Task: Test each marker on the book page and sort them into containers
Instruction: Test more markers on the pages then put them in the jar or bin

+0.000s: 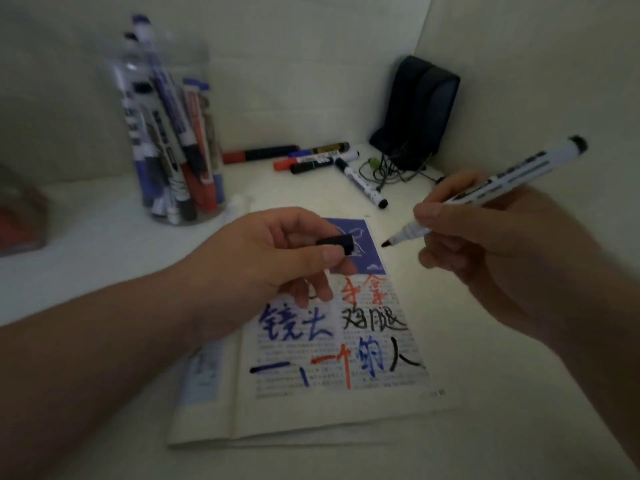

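An open book [332,403] lies on the table, its page covered with blue, red and black marker strokes. My right hand [491,237] holds a white marker with black print [512,174], uncapped, its black tip hanging just above the page's top right. My left hand [263,258] pinches the black cap [337,243] over the blue picture on the page. A clear jar [173,133] at the back left is full of several markers. Several loose markers [322,159] lie on the table behind the book.
A dark pouch [419,112] stands in the back right corner with a tangle of cord [384,168] in front of it. A blurred red object [17,223] sits at the left edge. Walls close in at the back and right.
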{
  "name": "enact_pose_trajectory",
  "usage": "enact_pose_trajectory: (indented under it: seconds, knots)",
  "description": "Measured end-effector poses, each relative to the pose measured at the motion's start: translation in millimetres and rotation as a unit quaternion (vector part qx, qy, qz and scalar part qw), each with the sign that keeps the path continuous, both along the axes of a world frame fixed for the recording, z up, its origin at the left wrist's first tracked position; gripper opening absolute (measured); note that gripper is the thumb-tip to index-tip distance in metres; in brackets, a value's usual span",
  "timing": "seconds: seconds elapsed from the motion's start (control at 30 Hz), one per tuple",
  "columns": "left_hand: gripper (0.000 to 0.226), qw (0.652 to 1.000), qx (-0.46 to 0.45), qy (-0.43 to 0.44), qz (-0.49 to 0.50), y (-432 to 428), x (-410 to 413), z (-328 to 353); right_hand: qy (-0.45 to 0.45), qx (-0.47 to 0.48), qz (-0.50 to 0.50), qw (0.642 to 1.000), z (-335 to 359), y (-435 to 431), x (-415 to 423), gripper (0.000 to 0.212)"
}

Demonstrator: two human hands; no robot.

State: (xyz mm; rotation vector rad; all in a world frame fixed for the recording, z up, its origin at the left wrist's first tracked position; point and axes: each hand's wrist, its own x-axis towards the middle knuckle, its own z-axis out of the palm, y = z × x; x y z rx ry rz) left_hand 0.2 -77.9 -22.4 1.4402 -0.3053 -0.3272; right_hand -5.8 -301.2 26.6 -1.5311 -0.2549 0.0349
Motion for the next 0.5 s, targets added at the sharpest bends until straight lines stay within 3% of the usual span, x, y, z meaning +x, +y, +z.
enact_pose_trajectory:
  seconds: [0.1, 0.2, 0.5]
  knots:
    - [0.018, 0.995, -0.083, 0.058, 0.015, 2, 2, 3, -0.012, 0.058, 0.016, 0.998, 20, 20, 12, 0.014]
    - [0.019, 0.989, -0.115, 0.086, 0.018, 5, 3, 4, -0.063, 0.097, -0.042, 0.992, 7, 32, 12, 0.018]
    - [0.024, 0.988, -0.122, 0.090, -0.012, 8, 5, 3, -0.090, 0.057, -0.093, 0.990, -20, 31, -2, 0.022]
